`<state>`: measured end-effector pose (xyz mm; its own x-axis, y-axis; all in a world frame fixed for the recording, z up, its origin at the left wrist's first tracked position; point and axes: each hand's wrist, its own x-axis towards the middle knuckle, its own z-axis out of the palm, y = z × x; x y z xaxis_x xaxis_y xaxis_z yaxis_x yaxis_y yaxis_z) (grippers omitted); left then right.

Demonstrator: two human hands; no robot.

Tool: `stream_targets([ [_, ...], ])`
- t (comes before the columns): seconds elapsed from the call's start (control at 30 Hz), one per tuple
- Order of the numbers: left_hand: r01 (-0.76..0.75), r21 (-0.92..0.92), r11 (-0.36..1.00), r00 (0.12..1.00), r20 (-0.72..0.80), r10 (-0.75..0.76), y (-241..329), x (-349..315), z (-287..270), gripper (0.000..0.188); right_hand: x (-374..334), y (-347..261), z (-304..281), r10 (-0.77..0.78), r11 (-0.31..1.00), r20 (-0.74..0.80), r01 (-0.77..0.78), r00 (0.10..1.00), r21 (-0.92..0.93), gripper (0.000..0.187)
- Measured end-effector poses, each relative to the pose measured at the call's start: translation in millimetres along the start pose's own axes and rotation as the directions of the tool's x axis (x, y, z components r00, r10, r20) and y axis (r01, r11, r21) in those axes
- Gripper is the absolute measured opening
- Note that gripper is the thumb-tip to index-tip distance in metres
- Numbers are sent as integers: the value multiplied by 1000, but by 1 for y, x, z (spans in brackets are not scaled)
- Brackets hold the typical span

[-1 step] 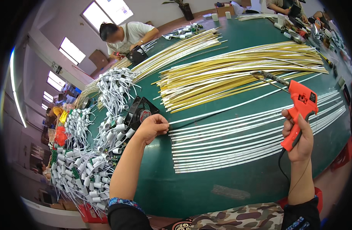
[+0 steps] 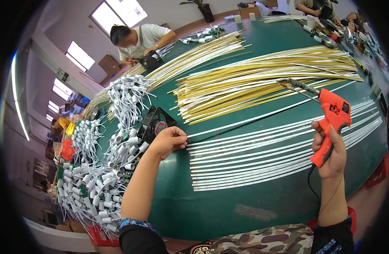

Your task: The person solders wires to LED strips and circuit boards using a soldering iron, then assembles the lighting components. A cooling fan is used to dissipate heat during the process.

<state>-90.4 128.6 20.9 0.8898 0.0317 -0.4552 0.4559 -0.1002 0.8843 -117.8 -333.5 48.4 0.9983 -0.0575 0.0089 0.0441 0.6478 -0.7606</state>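
My left hand [image 2: 171,141] pinches the near left end of a white LED strip [image 2: 228,126] between thumb and fingers. This strip slants off to the far right, a little raised from the table at its held end. In my right hand [image 2: 333,154] is a red soldering gun [image 2: 331,111], gripped by its handle, its metal tip pointing up and left above the strips. A black cord hangs from the handle. Below the held strip, several more white LED strips [image 2: 262,167] lie side by side, their left ends roughly lined up.
Beyond lies a big bundle of white and yellow strips [image 2: 262,84]. Left of my hand stand a black fan [image 2: 154,122] and heaps of white lamp caps with wires [image 2: 90,192]. A co-worker [image 2: 139,40] sits across the green table [image 2: 220,222]. Tools [image 2: 330,40] clutter the far right.
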Motion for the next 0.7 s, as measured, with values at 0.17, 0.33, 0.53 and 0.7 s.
stream_targets([
  [0.17,20,28,999,1000,-17,-20,0,3,1,7,1,0,-1,-7,1000,4,7,1000,1,31],
  [0.33,25,458,888,995,-95,21,-6,9,-5,3,1,1,-2,-6,1000,10,6,1000,-1,31],
  [0.53,-33,469,882,999,53,9,-6,9,-3,2,1,3,-1,-13,1000,0,13,1000,-8,30],
  [0.7,-29,407,913,979,197,-56,6,11,-2,3,1,4,-9,15,999,33,-14,999,-37,38],
])
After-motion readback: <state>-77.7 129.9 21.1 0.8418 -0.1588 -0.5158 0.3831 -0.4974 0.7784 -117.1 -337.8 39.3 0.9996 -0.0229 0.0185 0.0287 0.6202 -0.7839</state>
